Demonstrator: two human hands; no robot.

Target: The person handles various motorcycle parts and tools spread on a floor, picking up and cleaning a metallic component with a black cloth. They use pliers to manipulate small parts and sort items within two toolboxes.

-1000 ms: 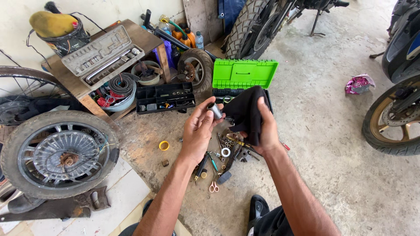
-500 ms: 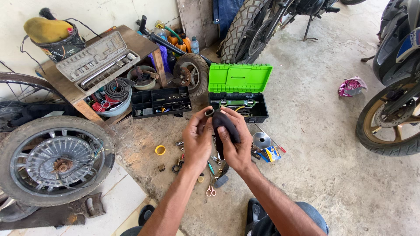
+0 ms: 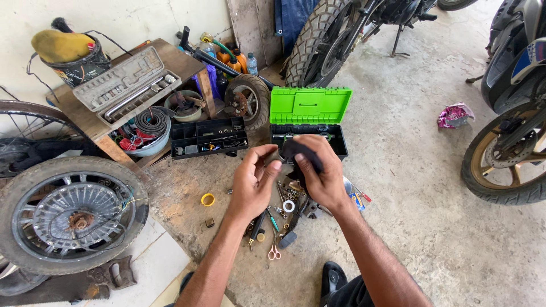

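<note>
Gripping a dark rag (image 3: 304, 152) in the right hand (image 3: 319, 173), fingers curled shut around it, just above the open toolbox (image 3: 310, 119) with its green lid raised. Pinching thumb and fingertips of the left hand (image 3: 254, 181) together at the rag's edge; whether anything small is sitting between them cannot be told. Having held a small pale cylinder up against the rag a second ago, now showing no such piece, hands drawn closer together and lower over the floor, the rag bunched tighter; likely meaning the piece is wrapped inside or being wiped.

Lying directly beneath the hands: a scatter of small parts (image 3: 291, 196), a white ring (image 3: 289, 206), scissors (image 3: 274, 252) and a screwdriver (image 3: 256, 227). Sitting further left on the floor: a yellow ring (image 3: 208, 199). Standing beyond: a black parts tray (image 3: 207, 136), a wooden surface (image 3: 79, 111) carrying a grey socket set (image 3: 128, 85), and a loose wheel (image 3: 71, 213) at far left. Flanking the right side: a motorcycle wheel (image 3: 503, 156).
</note>
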